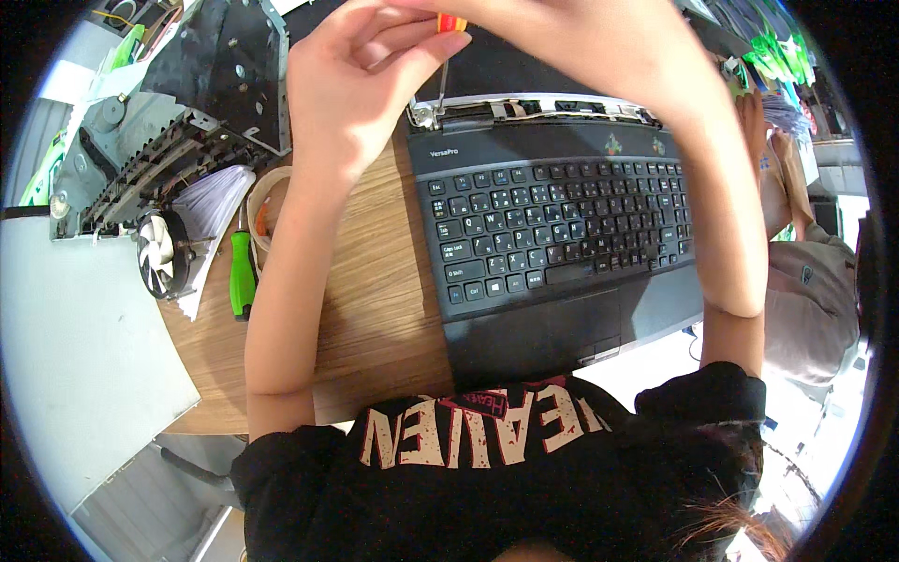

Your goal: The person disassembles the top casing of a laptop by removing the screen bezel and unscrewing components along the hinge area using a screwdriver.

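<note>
A dark laptop (pixel 524 323) lies opened on the wooden desk, its keyboard (pixel 562 225) facing up and the casing strip along its hinge line exposed. Over its far left corner, my left hand (pixel 351 80) is closed, thumb and fingers around the red and yellow handle of a screwdriver (pixel 451 22). The screwdriver's thin shaft points down at the metal left hinge (pixel 426 115); whether the tip touches a screw is too small to tell. My right hand (pixel 487 11) reaches across from the right beside the handle's top, with its fingers cut off by the upper edge.
A green-handled screwdriver (pixel 243 274), a tape roll (pixel 262 201), a small fan (pixel 163 253) and papers (pixel 211 206) lie on the left. A metal chassis (pixel 234 75) stands behind them. Another person (pixel 810 300) sits at the right.
</note>
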Action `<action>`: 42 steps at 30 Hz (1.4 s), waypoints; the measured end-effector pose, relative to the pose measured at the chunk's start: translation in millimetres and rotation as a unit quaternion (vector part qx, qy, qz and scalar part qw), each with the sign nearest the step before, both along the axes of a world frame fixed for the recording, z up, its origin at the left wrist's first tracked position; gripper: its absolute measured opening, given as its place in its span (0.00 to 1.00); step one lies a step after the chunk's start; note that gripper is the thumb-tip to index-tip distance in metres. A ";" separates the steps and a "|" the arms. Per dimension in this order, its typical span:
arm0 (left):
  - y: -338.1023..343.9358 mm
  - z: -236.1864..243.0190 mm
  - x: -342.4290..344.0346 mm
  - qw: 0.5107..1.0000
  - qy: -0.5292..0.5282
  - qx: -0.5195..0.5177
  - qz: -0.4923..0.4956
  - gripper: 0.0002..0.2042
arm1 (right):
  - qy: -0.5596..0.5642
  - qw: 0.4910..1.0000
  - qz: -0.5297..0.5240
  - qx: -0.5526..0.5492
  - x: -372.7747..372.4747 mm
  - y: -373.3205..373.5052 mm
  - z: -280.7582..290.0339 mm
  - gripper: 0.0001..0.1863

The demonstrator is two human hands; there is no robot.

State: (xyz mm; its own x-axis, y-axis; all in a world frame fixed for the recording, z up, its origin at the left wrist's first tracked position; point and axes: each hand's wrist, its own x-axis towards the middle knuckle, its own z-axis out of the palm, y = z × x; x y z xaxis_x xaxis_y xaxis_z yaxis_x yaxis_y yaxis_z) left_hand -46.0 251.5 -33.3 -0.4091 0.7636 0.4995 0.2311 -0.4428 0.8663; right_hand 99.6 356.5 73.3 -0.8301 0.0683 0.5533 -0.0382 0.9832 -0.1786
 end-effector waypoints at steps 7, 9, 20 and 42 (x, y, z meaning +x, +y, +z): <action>-3.2 25.3 14.1 0.992 -0.073 -0.020 -0.101 0.24 | -0.047 0.990 0.068 -0.115 20.7 -7.3 20.6 0.05; -3.2 22.0 10.7 0.993 -0.074 -0.026 -0.093 0.23 | -0.027 0.994 0.038 -0.095 7.8 -1.3 6.5 0.04; -4.7 6.7 -18.9 0.988 -0.109 -0.044 -0.098 0.24 | 0.015 0.996 -0.083 0.020 -6.9 2.7 -3.3 0.17; 0.5 8.7 -9.8 0.990 -0.101 -0.001 -0.100 0.21 | 0.021 0.997 0.033 -0.060 -5.9 1.3 -11.5 0.11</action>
State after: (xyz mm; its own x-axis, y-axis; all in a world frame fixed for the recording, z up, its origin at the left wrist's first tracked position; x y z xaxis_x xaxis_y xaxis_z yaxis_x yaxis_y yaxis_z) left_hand -55.8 252.0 -24.6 -0.3409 0.8400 0.4221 -0.0389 -0.4612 0.8864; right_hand 93.7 357.8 61.8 -0.8114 0.0819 0.5788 -0.1124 0.9498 -0.2919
